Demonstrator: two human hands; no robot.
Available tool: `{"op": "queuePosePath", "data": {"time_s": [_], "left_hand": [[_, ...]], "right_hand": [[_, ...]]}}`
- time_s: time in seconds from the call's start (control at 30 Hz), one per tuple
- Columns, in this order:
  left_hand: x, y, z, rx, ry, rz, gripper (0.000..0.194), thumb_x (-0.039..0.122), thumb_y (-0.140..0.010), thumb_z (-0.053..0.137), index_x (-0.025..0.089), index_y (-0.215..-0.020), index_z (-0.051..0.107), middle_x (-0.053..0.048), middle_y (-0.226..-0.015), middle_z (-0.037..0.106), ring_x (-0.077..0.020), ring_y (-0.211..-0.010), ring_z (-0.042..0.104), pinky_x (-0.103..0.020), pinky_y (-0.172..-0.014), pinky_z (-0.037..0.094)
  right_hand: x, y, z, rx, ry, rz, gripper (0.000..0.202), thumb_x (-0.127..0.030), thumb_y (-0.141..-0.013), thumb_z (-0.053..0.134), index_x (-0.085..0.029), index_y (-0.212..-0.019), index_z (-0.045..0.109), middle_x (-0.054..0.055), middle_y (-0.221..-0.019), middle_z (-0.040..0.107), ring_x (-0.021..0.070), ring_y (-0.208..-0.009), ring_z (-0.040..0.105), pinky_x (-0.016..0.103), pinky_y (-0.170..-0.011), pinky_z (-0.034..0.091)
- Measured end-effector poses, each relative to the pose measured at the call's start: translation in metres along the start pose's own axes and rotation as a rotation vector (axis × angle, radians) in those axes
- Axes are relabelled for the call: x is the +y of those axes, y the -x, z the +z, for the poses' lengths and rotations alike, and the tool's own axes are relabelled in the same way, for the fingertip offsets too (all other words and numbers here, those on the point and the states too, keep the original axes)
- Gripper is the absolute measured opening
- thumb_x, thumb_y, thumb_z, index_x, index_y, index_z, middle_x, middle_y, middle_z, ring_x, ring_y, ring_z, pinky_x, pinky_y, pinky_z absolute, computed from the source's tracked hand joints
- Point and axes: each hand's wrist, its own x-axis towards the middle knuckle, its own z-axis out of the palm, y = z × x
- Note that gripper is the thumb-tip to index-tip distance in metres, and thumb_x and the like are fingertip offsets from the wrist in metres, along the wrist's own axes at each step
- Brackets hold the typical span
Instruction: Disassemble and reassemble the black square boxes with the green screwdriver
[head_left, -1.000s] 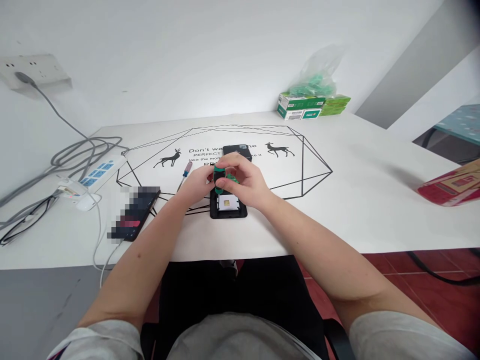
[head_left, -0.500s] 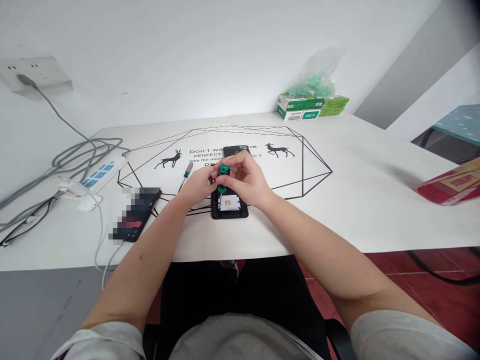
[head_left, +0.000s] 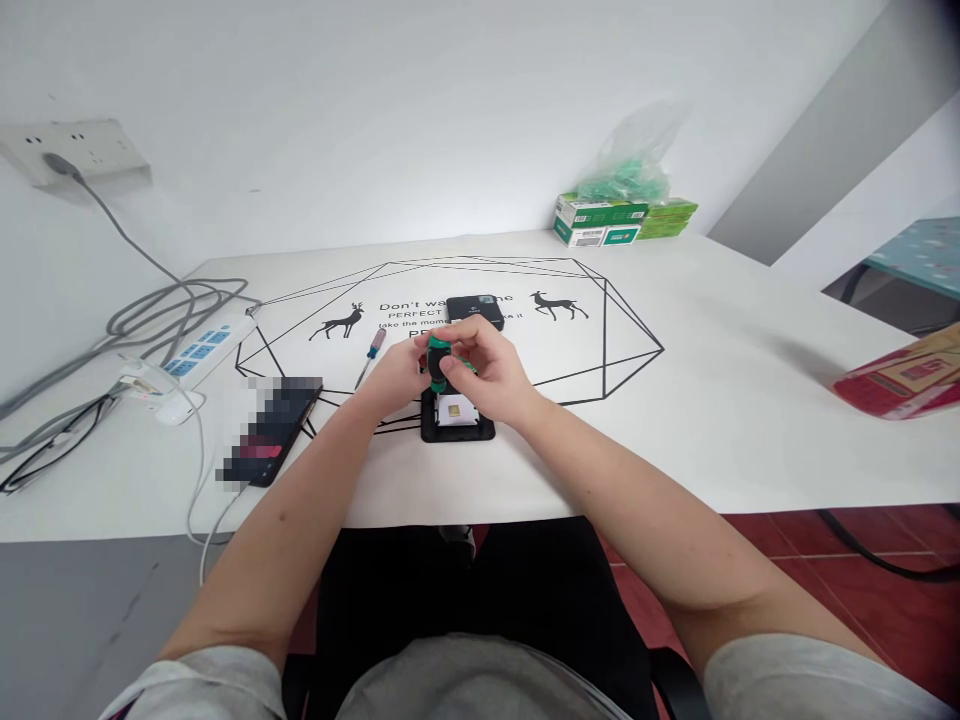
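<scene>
My right hand [head_left: 491, 372] grips a small screwdriver [head_left: 438, 365] with a green and black handle, held upright above an opened black device [head_left: 459, 432]. Inside the near end of that device is a white part with a small gold square [head_left: 454, 411]. My left hand [head_left: 397, 376] is closed against the device's left side, close to the screwdriver. Its fingertips are mostly hidden, so whatever they pinch cannot be made out. Just beyond the hands lies a black box-like piece [head_left: 476, 310]. A second screwdriver [head_left: 373, 352] with a clear reddish and blue handle rests to the left.
On the left are a smartphone [head_left: 281, 430] on a cable, a white power strip [head_left: 206, 350], coiled grey cables [head_left: 150, 310] and eyeglasses [head_left: 60, 445]. Green and white boxes [head_left: 600, 222] under a plastic bag [head_left: 626, 165] stand at the back. A red package [head_left: 900, 385] sits at the right edge.
The screwdriver handle has shifted slightly left and down, and my right hand has moved a little down with it. More of the black piece beyond the hands now shows.
</scene>
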Motion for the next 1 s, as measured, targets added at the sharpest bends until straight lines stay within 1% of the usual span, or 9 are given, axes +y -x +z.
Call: {"op": "queuePosePath", "data": {"time_s": [0.1,0.27,0.37,0.43,0.5,0.63,0.73,0.8,1.0], "left_hand": [[0.001,0.0,-0.001,0.002,-0.003,0.008,0.005,0.019,-0.085,0.058,0.021,-0.086,0.062,-0.004,-0.091,0.073,-0.0232,-0.087,0.065,-0.035,-0.08,0.054],[0.008,0.001,-0.003,-0.035,-0.045,-0.017,0.011,0.028,-0.091,0.057,0.023,-0.081,0.057,-0.002,-0.084,0.069,-0.0223,-0.082,0.062,-0.036,-0.08,0.054],[0.009,0.001,-0.004,-0.041,-0.039,-0.003,0.012,0.029,-0.092,0.056,0.022,-0.082,0.058,-0.002,-0.087,0.069,-0.0224,-0.084,0.063,-0.035,-0.079,0.053],[0.007,0.001,-0.003,-0.033,-0.056,0.0,0.008,0.026,-0.091,0.057,0.022,-0.085,0.06,-0.002,-0.089,0.07,-0.0227,-0.087,0.065,-0.036,-0.082,0.054],[0.003,0.001,-0.002,-0.011,-0.068,0.001,0.005,0.022,-0.088,0.058,0.021,-0.09,0.063,-0.002,-0.091,0.071,-0.0224,-0.088,0.066,-0.037,-0.085,0.054],[-0.003,0.002,0.001,0.004,0.042,0.011,0.019,0.022,-0.087,0.061,0.021,-0.104,0.07,-0.002,-0.095,0.072,-0.0206,-0.09,0.066,-0.036,-0.085,0.055],[-0.003,0.004,0.001,-0.042,0.12,0.029,0.023,0.024,-0.087,0.063,0.022,-0.109,0.072,-0.002,-0.095,0.073,-0.02,-0.091,0.067,-0.036,-0.085,0.056],[-0.001,0.005,0.0,-0.066,0.148,0.034,0.024,0.025,-0.087,0.065,0.022,-0.109,0.073,-0.003,-0.095,0.073,-0.0199,-0.09,0.068,-0.036,-0.085,0.056],[0.004,0.006,-0.001,-0.089,0.176,0.036,0.023,0.026,-0.087,0.067,0.021,-0.108,0.074,-0.004,-0.097,0.073,-0.0201,-0.091,0.067,-0.035,-0.085,0.057]], "right_hand": [[0.002,-0.002,0.0,0.006,0.041,0.001,0.024,-0.042,-0.099,0.068,-0.029,-0.118,0.059,0.005,-0.11,0.067,0.0174,-0.09,0.064,0.036,-0.074,0.056],[0.007,-0.002,0.006,0.029,0.075,0.044,0.035,-0.048,-0.092,0.079,-0.031,-0.115,0.058,0.002,-0.101,0.06,0.0195,-0.088,0.061,0.042,-0.082,0.058],[0.008,-0.002,0.006,0.051,0.103,0.055,0.042,-0.053,-0.089,0.082,-0.031,-0.117,0.06,0.001,-0.098,0.059,0.0202,-0.086,0.061,0.042,-0.079,0.058],[0.006,-0.003,0.002,0.063,0.13,0.049,0.043,-0.055,-0.089,0.081,-0.031,-0.119,0.062,0.002,-0.099,0.06,0.0192,-0.083,0.06,0.041,-0.076,0.059],[0.005,-0.007,-0.006,0.131,0.156,0.05,0.042,-0.055,-0.091,0.08,-0.031,-0.121,0.063,0.003,-0.104,0.062,0.0183,-0.083,0.06,0.039,-0.075,0.059],[0.008,-0.015,-0.031,0.396,0.166,0.013,0.045,-0.057,-0.092,0.079,-0.035,-0.127,0.059,0.005,-0.118,0.061,0.0211,-0.1,0.064,0.037,-0.076,0.063],[0.013,-0.019,-0.044,0.468,0.188,-0.016,0.048,-0.059,-0.093,0.078,-0.036,-0.13,0.057,0.007,-0.124,0.059,0.0237,-0.108,0.065,0.038,-0.077,0.064],[0.015,-0.018,-0.046,0.473,0.229,-0.028,0.047,-0.059,-0.094,0.076,-0.036,-0.13,0.057,0.007,-0.124,0.059,0.0236,-0.106,0.065,0.038,-0.075,0.064],[0.018,-0.016,-0.041,0.445,0.303,-0.04,0.046,-0.059,-0.098,0.072,-0.036,-0.134,0.055,0.007,-0.124,0.06,0.0223,-0.103,0.066,0.034,-0.069,0.062]]}}
